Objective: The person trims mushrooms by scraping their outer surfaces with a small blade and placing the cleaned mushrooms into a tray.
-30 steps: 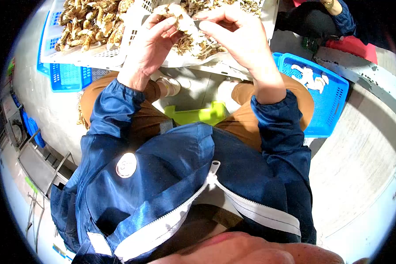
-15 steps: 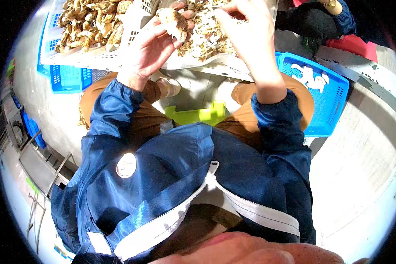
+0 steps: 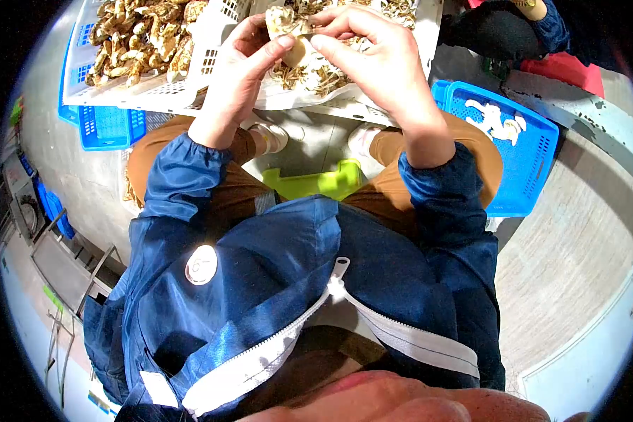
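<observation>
A pale mushroom with brown patches (image 3: 283,21) is up over the white tray, between my two hands. My left hand (image 3: 240,70) closes around it, with the thumb pressed along its near side. From the other side my right hand (image 3: 383,63) pinches at the mushroom's edge with thumb and forefinger; whether a small tool is in those fingers I cannot make out. Below them, a heap of thin peelings and scraps (image 3: 316,81) covers the tray. To the left, several unpeeled brown mushrooms (image 3: 144,42) fill a white perforated basket (image 3: 137,93).
At my right knee a blue basket (image 3: 499,190) holds several white peeled pieces (image 3: 498,121). Another blue basket (image 3: 112,130) is under the left side. A lime-green stool (image 3: 313,184) is between my feet. Another person's dark sleeve (image 3: 552,32) shows at upper right, near a red object (image 3: 566,70).
My right hand has come down and left onto the mushroom, from slightly apart. My left hand has turned, bringing its thumb across the mushroom.
</observation>
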Demonstrator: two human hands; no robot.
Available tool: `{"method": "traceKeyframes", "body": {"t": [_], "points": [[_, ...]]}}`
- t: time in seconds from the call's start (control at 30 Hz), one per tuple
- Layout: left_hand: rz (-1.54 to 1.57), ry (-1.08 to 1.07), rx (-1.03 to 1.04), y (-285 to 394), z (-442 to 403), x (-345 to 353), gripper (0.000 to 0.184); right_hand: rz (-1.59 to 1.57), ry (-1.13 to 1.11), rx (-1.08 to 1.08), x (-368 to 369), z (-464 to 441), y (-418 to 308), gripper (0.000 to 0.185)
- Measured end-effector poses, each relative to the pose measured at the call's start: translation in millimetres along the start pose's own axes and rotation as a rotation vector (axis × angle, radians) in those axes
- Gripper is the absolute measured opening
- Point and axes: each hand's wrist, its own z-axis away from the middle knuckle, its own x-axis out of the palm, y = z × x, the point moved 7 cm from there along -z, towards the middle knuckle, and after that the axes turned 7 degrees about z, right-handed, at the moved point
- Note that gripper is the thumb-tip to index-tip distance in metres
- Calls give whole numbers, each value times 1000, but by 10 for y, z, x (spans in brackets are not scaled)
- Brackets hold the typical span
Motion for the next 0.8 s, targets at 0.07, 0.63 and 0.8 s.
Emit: {"method": "traceKeyframes", "body": {"t": [0.07,0.63,0.8], "points": [[-98,-39,86,19,-5,41,48,83,-17,-61,6,4,-46,12],[69,-74,-175,-111,8,3,42,-193,25,263,-30,-24,278,8],[283,-132,-211,-76,43,79,43,-38,74,387,-147,-56,500,6]]}}
